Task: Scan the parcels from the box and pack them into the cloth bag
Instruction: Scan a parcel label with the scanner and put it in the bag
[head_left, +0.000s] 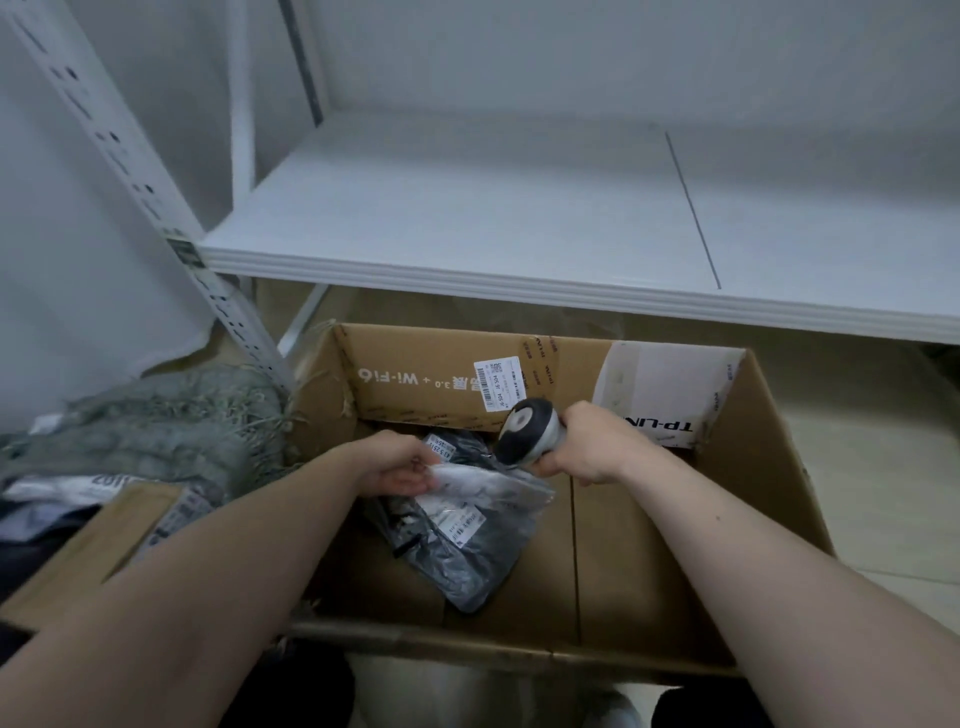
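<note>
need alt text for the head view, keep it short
Seen from above, a person's left hand holds a clear plastic parcel over an open cardboard box while the right hand aims a scanner at it. A dark parcel lies in the box.

Lighting: dim, cool, diffuse; soft shadows inside box (769, 467). Quality: overall softness, motion blur, wide-angle edge bending.

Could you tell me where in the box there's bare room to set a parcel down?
The box floor is bare right of the parcels, up to its right wall. Its left half is crowded with parcels and both hands.
</note>
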